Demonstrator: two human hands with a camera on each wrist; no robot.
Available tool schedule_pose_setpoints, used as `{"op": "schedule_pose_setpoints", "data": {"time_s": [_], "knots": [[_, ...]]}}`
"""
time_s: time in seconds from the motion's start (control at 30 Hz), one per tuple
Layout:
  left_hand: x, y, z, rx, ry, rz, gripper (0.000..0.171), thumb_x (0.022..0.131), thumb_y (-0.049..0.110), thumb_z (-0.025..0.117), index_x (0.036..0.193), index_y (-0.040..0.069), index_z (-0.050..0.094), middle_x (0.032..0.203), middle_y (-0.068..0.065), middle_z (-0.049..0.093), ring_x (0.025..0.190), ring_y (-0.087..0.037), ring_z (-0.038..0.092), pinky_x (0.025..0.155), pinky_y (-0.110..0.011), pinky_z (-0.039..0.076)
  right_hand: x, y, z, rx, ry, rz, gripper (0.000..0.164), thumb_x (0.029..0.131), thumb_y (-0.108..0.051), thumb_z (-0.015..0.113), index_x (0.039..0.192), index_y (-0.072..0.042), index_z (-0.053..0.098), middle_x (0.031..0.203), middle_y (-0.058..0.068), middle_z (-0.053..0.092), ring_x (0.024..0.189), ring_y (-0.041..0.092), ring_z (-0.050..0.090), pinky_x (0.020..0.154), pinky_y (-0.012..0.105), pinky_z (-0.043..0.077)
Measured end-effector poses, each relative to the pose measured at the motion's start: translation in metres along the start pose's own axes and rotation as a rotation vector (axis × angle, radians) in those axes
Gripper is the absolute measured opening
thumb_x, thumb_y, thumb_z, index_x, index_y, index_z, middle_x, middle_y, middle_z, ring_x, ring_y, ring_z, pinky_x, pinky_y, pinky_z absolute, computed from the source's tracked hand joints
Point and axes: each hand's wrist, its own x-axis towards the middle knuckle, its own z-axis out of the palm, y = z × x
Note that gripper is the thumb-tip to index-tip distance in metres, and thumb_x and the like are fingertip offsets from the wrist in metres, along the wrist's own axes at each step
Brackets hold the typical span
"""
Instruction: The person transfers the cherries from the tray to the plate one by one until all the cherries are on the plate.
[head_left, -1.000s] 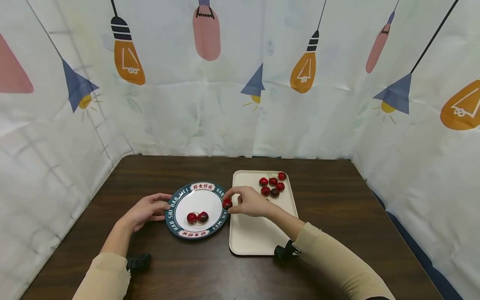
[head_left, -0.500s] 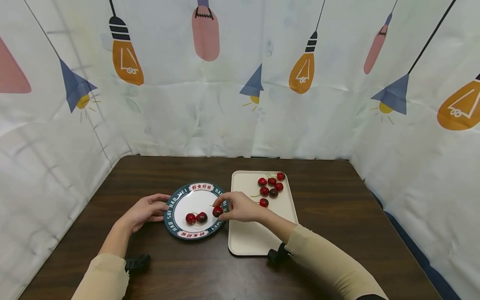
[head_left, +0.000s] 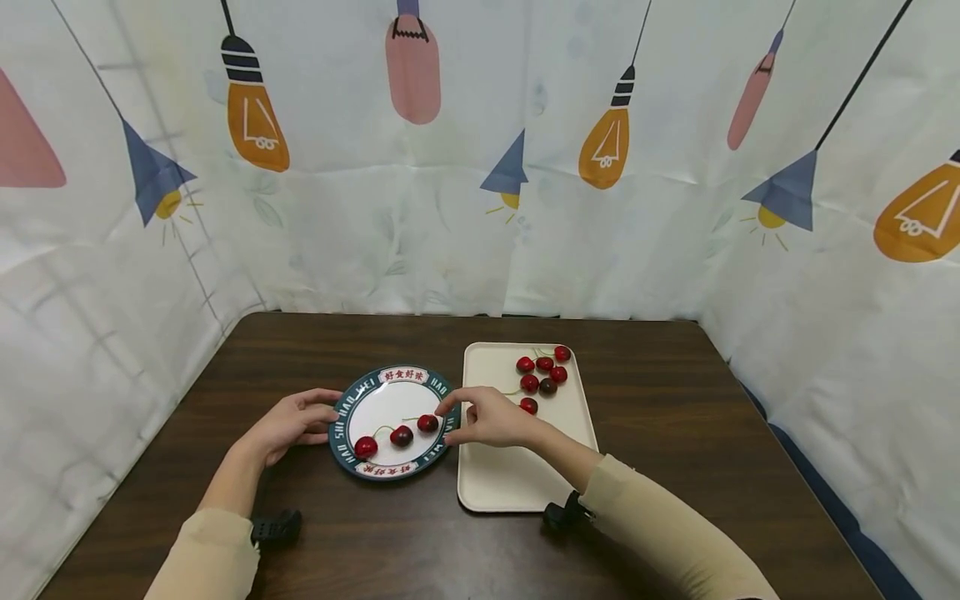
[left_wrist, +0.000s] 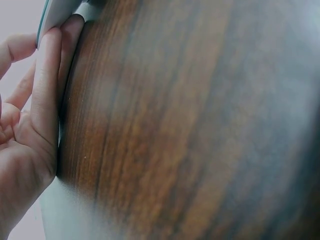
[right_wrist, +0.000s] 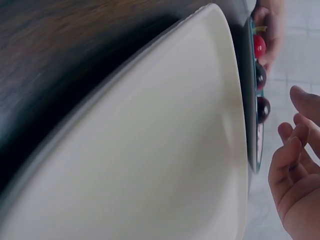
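Three red cherries lie on a round plate with a white centre and a dark teal lettered rim. One is a bright red cherry, beside it sits a dark cherry, and a third cherry is nearest the right hand. My left hand pinches the plate's left rim; in the left wrist view fingers reach beneath the edge. My right hand hovers over the plate's right rim, thumb and forefinger apart, holding nothing. In the right wrist view the right hand is apart from the cherries.
A cream rectangular tray stands right of the plate, under the right forearm. Several cherries with stems lie toward its far end. Both rest on a dark wooden table, with a patterned white curtain behind and at the sides.
My right hand has carried a cherry from the tray side onto the plate and let it go. The bright red cherry has shifted left. The left hand has stayed at the rim.
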Motion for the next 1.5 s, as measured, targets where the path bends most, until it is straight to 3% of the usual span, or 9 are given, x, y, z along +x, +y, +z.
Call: {"op": "schedule_pose_setpoints", "data": {"time_s": [0.33,0.73,1.1,1.3,1.5], "knots": [[0.002,0.0,-0.001,0.002,0.002,0.001,0.06,0.101,0.024,0.067,0.15,-0.002,0.044,0.124,-0.017,0.063,0.1,-0.025,0.067,0.085,-0.036,0.06,-0.023,0.019,-0.021,-0.004,0.053,0.05,0.036,0.09,-0.018,0.08,0.124,-0.01,0.07,0.118,0.004,0.069,0.056,0.011,0.049,0.054,0.024,0.043],[0.001,-0.001,-0.001,-0.006,0.009,0.002,0.061,0.1,0.024,0.068,0.149,-0.001,0.044,0.121,-0.016,0.063,0.099,-0.025,0.067,0.085,-0.035,0.06,-0.047,0.037,-0.047,0.055,0.157,0.105,0.033,0.091,-0.011,0.077,0.122,-0.003,0.069,0.116,0.014,0.069,0.056,0.015,0.049,0.052,0.026,0.048],[0.0,-0.002,0.002,-0.014,0.013,0.004,0.057,0.101,0.023,0.066,0.149,-0.002,0.046,0.122,-0.017,0.063,0.098,-0.025,0.067,0.085,-0.035,0.06,-0.06,0.056,-0.066,0.097,0.226,0.119,0.031,0.092,-0.011,0.077,0.12,0.0,0.069,0.108,0.013,0.067,0.057,0.016,0.05,0.05,0.027,0.048],[0.0,-0.002,0.003,-0.011,0.019,0.007,0.058,0.1,0.023,0.067,0.148,-0.001,0.046,0.124,-0.018,0.063,0.099,-0.026,0.068,0.085,-0.035,0.06,-0.066,0.063,-0.075,0.069,0.291,0.179,0.027,0.093,-0.012,0.076,0.118,-0.003,0.071,0.107,0.007,0.069,0.055,0.017,0.048,0.049,0.029,0.046],[0.0,-0.001,0.001,0.007,0.026,0.005,0.058,0.1,0.024,0.067,0.148,-0.001,0.046,0.125,-0.018,0.063,0.1,-0.026,0.067,0.086,-0.035,0.06,-0.073,0.071,-0.083,0.104,0.356,0.246,0.028,0.094,-0.013,0.075,0.12,-0.004,0.07,0.107,0.008,0.067,0.054,0.017,0.047,0.05,0.028,0.044]]}}
